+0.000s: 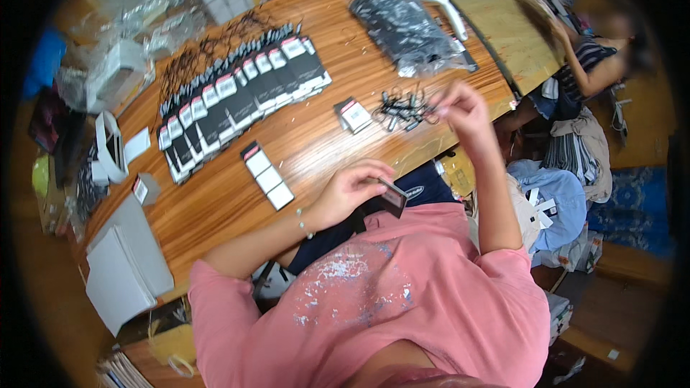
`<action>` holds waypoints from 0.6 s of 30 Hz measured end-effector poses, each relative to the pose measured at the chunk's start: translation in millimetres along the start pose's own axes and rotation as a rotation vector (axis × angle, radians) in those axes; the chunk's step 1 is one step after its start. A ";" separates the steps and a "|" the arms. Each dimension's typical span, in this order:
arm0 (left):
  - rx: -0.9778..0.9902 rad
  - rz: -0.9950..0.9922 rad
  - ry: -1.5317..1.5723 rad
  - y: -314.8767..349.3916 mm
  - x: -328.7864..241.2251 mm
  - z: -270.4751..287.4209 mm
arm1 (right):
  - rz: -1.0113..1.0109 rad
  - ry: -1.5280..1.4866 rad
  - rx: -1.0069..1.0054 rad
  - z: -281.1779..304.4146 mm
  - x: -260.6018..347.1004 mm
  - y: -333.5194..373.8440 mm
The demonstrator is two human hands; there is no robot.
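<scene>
My left hand [359, 185] is closed on a small dark card, likely a hang tag [392, 199], above the table's near edge. At the right, my right hand [463, 109] is raised, with thumb and fingers pinched together and slightly blurred. Anything between those fingertips is too small to make out. Just left of them lies a tangle of black cords [404, 111] with small dark fasteners. A short stack of tags with white labels [353, 115] sits beside the tangle. Nearer my left arm rests a strip of white stickers [267, 176] with a black and red end.
Overlapping rows of black tags with white labels and cords [241, 104] cover the table's left middle. A clear bag of dark pieces [402, 29] and a white handheld device [445, 8] are at the back. White sheets [126, 266] lie left. Another person [593, 65] sits at far right.
</scene>
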State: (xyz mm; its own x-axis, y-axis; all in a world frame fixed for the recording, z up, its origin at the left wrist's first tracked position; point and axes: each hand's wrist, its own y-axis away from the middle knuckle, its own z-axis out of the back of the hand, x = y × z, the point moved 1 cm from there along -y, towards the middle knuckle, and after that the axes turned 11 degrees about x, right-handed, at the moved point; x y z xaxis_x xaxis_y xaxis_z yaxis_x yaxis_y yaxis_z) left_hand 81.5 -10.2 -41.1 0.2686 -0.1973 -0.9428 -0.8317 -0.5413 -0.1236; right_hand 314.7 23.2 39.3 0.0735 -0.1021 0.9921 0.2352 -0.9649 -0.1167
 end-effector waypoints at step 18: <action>-0.089 -0.003 -0.135 4.5 -16.2 -2.0 | 0.020 0.322 0.379 -33.8 -16.4 23.0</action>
State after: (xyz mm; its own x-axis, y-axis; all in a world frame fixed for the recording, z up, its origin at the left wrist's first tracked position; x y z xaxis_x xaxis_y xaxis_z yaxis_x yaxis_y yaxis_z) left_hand 74.5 -11.1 -25.8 0.1980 -0.0873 -0.9763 -0.7830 -0.6132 -0.1040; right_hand 286.1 -5.5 21.9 -0.2071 -0.2468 0.9467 0.5766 -0.8125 -0.0857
